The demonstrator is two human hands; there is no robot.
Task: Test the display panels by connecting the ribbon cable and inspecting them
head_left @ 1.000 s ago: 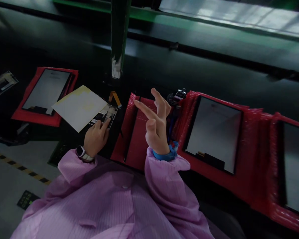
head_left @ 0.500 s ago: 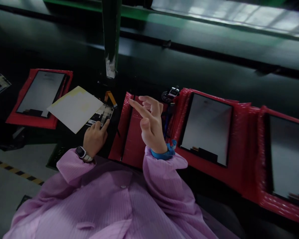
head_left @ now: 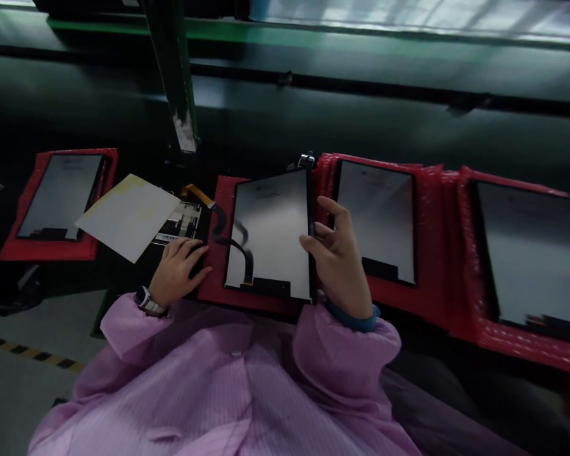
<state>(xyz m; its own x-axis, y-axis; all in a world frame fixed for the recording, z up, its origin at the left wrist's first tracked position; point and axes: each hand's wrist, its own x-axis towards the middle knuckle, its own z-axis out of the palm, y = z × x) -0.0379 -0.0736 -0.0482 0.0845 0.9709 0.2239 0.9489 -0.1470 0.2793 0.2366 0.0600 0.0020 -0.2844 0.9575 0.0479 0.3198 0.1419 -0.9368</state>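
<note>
A: Display panel (head_left: 273,234) status?
B: On the red bubble-wrap sheet (head_left: 213,282), near the worktop's (head_left: 206,171) front edge. Right hand (head_left: 342,261) pinches its right edge, not yet released. Left hand (head_left: 177,272) grips nothing, spread by the sheet's left edge.
A: Done vs left?
B: Looks laid out, black flex cable (head_left: 220,221) led to the orange ribbon (head_left: 199,195). Can't tell if mated.

Dim, cool, greenish lighting is brightest on the pale, streaked, glossy surface (head_left: 432,19) at far right, while deep shadow surrounds the foot of the dark green metal post (head_left: 168,69). A soft sheen crosses the grey, black-edged rectangular display panel (head_left: 270,234); fine detail is muted, with wide-angle stretching toward the edges.
</note>
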